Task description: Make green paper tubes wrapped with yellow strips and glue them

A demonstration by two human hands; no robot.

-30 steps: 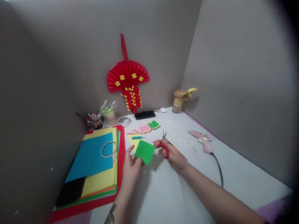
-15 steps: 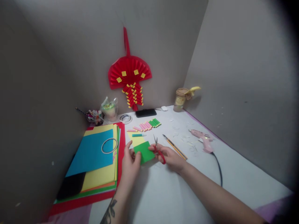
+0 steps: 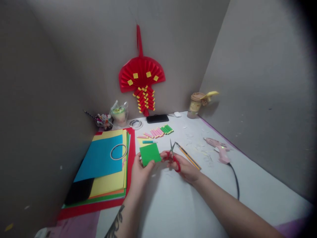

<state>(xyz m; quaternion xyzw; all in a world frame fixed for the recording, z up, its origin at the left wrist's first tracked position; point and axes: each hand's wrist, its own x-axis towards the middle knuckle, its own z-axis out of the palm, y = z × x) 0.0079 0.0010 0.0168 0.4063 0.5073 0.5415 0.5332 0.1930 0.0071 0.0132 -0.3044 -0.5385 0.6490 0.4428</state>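
We see a green paper square (image 3: 149,154) over the worktop (image 3: 173,205), pinched at its lower edge by the left hand (image 3: 140,172). At its 3 o'clock, the right hand (image 3: 186,168) is closed through red scissors (image 3: 174,158), blades pointing to 12 o'clock.

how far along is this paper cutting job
Done: pink and green rolls lie in a row at the back of the table. In hand: the left hand pinches a green square, and the right hand holds scissors beside it, blades up and off the paper. Left: the square shows no cut yet, the sheets lie stacked at the left, and the glue gun lies apart from both hands.
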